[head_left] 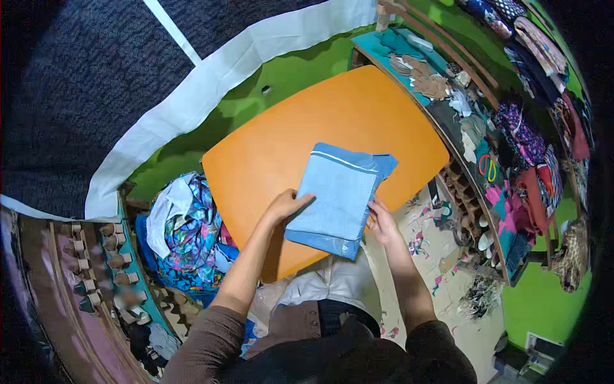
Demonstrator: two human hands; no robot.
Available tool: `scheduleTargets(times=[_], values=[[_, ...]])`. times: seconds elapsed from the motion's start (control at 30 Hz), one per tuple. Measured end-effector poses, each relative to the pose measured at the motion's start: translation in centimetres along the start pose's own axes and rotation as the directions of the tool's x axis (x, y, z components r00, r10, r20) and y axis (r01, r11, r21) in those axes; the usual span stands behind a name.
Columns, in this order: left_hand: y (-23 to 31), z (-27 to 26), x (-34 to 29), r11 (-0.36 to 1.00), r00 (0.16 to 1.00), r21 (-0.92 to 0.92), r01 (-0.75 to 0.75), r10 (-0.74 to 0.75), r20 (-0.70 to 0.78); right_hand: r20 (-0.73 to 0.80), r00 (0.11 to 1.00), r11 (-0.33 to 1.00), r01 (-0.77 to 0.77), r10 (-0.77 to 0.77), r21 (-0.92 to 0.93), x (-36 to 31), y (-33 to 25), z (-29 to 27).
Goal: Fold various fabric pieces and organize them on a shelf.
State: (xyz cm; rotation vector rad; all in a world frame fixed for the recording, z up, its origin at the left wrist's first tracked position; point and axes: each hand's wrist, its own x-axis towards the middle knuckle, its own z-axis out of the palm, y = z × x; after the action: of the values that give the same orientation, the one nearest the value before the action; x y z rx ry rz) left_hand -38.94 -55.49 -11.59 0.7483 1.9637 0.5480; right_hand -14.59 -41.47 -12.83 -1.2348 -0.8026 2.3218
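Note:
A folded light blue cloth [339,195] with darker blue edges lies on an orange table [307,121], near its front edge. My left hand [288,206] rests flat on the cloth's left edge, fingers together. The cloth's right edge, near its lower corner, is gripped by my right hand [381,223], which sits past the table's rim. Both forearms come up from the lower edge in brown sleeves.
A heap of colourful printed fabric [188,230] lies left of the table. A teal shelf [441,96] with cloth scraps and orange-handled scissors [489,168] runs along the right. Scraps litter the floor [441,256] at right. Green wall and a white strip [211,83] lie behind.

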Motion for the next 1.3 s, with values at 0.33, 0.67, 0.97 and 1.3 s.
scheduleTargets(times=[0.33, 0.67, 0.97, 1.3], values=[[3.7, 4.3, -2.6, 0.682, 0.928, -0.681, 0.268, 0.006, 0.371, 0.103, 0.987, 0.992, -0.115, 0.12, -0.055, -2.5, 1.6, -3.9], [16.2, 14.4, -3.0, 0.767, 0.889, -0.598, 0.232, 0.083, 0.45, -0.071, 0.997, 0.998, 0.013, -0.008, 0.067, -8.3, -4.7, -14.9], [30.9, 21.3, 0.5, 0.792, 0.863, -0.595, 0.136, 0.2, 0.464, -0.078, 0.847, 0.843, 0.507, -0.526, -0.177, -12.3, -19.7, -23.5], [52.9, 21.5, 6.7, 0.753, 0.664, -0.647, -0.121, 0.546, 0.511, -0.125, 0.689, 0.699, 0.69, -0.714, -0.188, -10.9, -38.6, -27.9]])
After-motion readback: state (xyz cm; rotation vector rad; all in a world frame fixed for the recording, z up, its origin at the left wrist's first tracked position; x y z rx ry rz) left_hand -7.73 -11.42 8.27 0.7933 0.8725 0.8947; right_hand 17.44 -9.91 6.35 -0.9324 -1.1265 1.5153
